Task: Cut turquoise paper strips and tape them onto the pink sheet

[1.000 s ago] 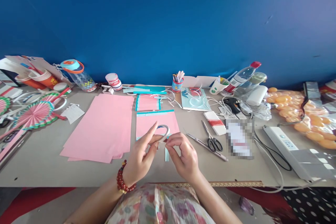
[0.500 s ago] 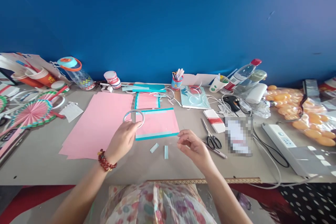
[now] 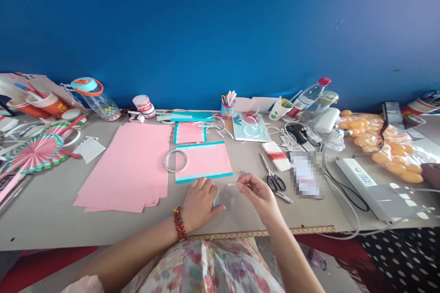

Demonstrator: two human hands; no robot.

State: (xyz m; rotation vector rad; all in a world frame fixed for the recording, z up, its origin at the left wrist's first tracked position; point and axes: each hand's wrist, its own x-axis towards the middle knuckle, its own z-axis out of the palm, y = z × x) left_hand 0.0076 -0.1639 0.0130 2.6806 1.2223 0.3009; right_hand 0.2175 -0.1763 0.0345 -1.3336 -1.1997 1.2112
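Observation:
My left hand [image 3: 202,205] lies palm down near the table's front edge, fingers stretched and thumb out to the side. Partly under it is a small light-blue strip [image 3: 216,199]; a second such strip seen earlier is hidden. To its right, my right hand [image 3: 258,196] pinches a short whitish strip of tape [image 3: 232,185] between thumb and forefinger. A thin, ring-shaped tape roll [image 3: 176,161] rests across the stack of pink paper [image 3: 129,165] and a pink sheet with teal edges [image 3: 209,160]. Behind that sheet sits a smaller folded pink piece [image 3: 190,132].
Scissors [image 3: 272,176] and a white card wound with red thread [image 3: 276,156] lie right of my right hand. Further right are a power strip [image 3: 364,187], bagged orange balls [image 3: 395,146] and another person's hand [image 3: 431,175]. Paper fans [image 3: 36,152] lie left; a bottle [image 3: 309,98] stands behind.
My left hand has let go of the tape roll, leaving it on the paper, and come down over the small light-blue strips. A whitish strip now shows at my right fingertips.

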